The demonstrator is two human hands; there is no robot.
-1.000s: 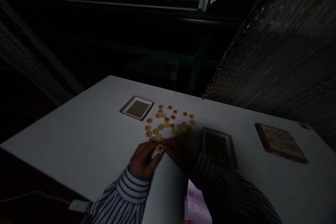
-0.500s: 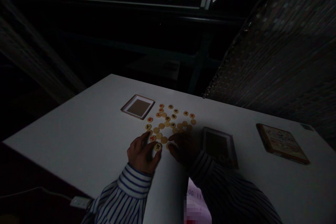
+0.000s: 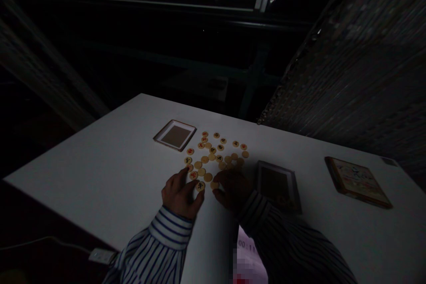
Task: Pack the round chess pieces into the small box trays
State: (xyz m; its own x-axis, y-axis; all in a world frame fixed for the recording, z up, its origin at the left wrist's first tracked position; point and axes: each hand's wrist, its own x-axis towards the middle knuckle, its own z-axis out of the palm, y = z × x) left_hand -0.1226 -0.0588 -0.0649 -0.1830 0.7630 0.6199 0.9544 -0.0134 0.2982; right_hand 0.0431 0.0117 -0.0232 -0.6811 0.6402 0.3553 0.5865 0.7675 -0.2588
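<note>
Round wooden Chinese chess pieces [image 3: 212, 156] lie scattered mid-table, some showing red or black characters and others blank side up. My left hand [image 3: 179, 195] has its thumb and index finger closed around a black-marked Chinese chess piece [image 3: 200, 186] at the near edge of the group. A red-marked piece [image 3: 193, 175] lies just beyond that one, close to my fingers. Thumb and index of my right hand [image 3: 233, 188] grip a plain-faced Chinese chess piece [image 3: 214, 185] beside it. Shadow darkens this hand, and it covers part of the pieces behind.
A shallow open box [image 3: 175, 135] sits on the white table [image 3: 100, 151] left of the pieces. Another open box [image 3: 278, 184] lies under and beside my right forearm. Farther right is a printed flat box [image 3: 359, 182]. A lit screen [image 3: 248, 248] shows below my right sleeve.
My right index finger has come down and back onto the blank piece, closing against the thumb. My left hand has hardly moved.
</note>
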